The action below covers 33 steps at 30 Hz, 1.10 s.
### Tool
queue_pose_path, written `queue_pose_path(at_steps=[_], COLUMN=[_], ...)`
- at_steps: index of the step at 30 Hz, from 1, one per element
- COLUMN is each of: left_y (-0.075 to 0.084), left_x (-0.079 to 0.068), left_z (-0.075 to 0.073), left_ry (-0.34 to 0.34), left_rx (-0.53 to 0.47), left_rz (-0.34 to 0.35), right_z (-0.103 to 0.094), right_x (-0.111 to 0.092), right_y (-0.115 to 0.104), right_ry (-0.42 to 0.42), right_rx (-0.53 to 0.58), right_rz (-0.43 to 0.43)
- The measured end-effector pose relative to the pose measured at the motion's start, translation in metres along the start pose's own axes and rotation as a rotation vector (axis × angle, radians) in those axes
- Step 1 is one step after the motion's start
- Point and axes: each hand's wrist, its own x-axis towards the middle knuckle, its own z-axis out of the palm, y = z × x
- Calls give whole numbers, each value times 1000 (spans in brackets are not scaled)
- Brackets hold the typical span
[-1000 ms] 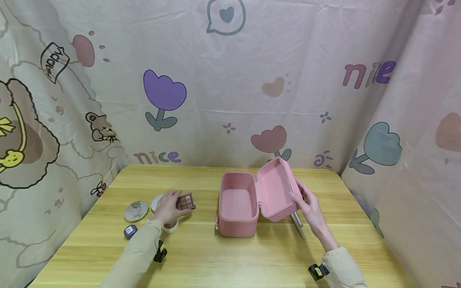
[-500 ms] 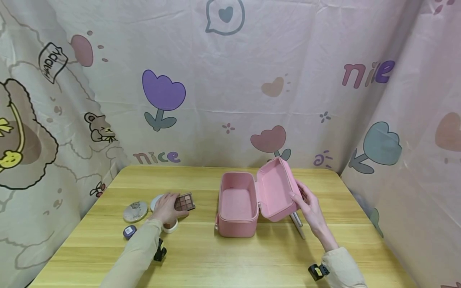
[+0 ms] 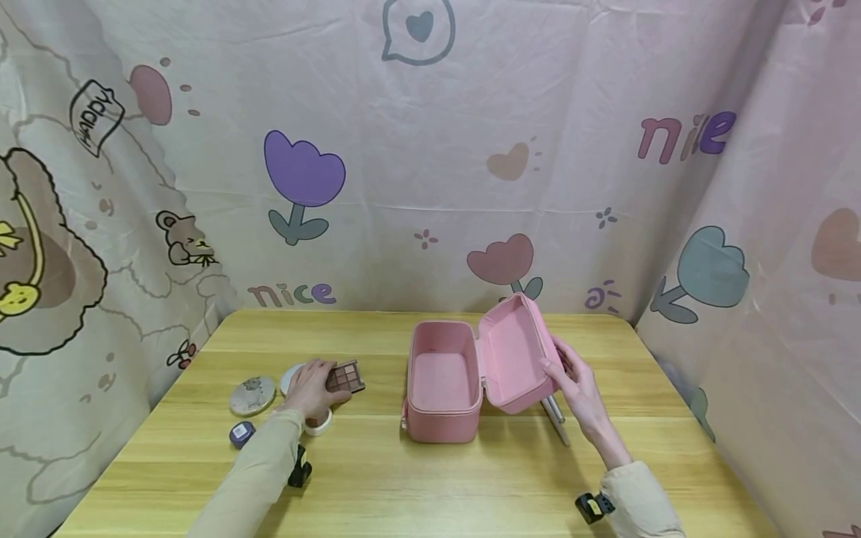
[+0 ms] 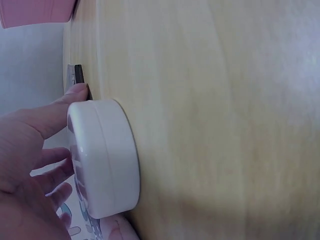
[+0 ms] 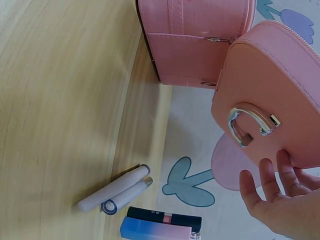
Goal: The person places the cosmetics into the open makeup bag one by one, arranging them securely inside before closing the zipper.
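In the head view my left hand (image 3: 312, 390) reaches over the left of the table and pinches a brown eyeshadow palette (image 3: 346, 376), thumb at its near edge. Close under that hand stands a round white pot (image 3: 319, 426), seen large as a white pot (image 4: 107, 155) in the left wrist view. A pink cosmetic case (image 3: 444, 427) stands unzipped at mid-table, its inside bare. My right hand (image 3: 580, 392) holds the hinged lid (image 3: 514, 355) tilted out to the right, thumb at the rim. Its fingers rest behind, near the metal-trimmed handle (image 5: 252, 122) in the right wrist view.
Left of the left hand lie a patterned round compact (image 3: 252, 395), a small dark-blue pot (image 3: 242, 433) and a partly covered pale disc (image 3: 291, 376). Under the lid are slim pale tubes (image 5: 115, 190), a black tube (image 5: 165, 217) and a blue-pink tube (image 5: 155, 230).
The left hand has drawn slightly left, its thumb settling closer against the palette, which has shifted a little with it. The right hand and lid keep their place.
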Motion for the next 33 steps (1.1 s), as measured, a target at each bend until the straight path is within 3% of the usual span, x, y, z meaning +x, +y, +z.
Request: queue_pose_path(at_steps=[8,16,25,33], left_y=[7,23,49,81], left_x=[1,6,17,28], left_z=[0,-5,-15,-30], left_ry=[48,43,57,12], left_rx=[-49,-184,-304,-367], left_rz=[31,1,35,83], right_z=[0,0,0,0], right_x=[0,0,-1,0], right_y=[0,0,0,0], right_ry=[-6,-7,-6,-8], right_rx=[7,11,10,13], right_rz=[2,8,11,16])
